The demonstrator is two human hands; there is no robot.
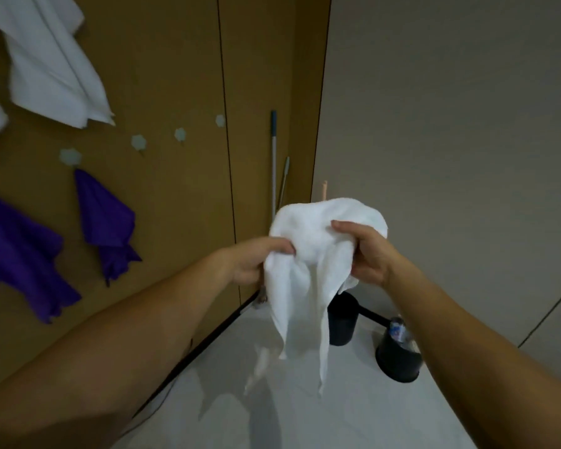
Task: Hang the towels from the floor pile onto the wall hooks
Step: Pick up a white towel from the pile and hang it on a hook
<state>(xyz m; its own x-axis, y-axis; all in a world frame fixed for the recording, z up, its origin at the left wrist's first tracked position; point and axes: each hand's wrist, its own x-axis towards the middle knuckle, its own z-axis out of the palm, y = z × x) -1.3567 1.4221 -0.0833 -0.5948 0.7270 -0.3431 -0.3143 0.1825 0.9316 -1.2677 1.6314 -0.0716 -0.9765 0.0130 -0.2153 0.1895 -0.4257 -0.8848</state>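
**Bunched Towel, Hooks Well Off to the Side**

Both hands are busy. The left grip (pixel 256 260) pinches one bunched edge of the white towel (pixel 308 286) and the right grip (pixel 366 254) clutches the other. The cloth hangs between them above the floor (pixel 353 409), tails dangling. The bare hooks (pixel 180 134) sit at ten o'clock from it, on the brown wall. Held in such a wad, I reckon no clean corner meets a hook, and the towel could slide straight off.

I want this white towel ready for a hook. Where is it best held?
Grip the white towel at its bunched top, from both sides, as the left hand and right hand do: its corners hang loose below, leaving the hump free.
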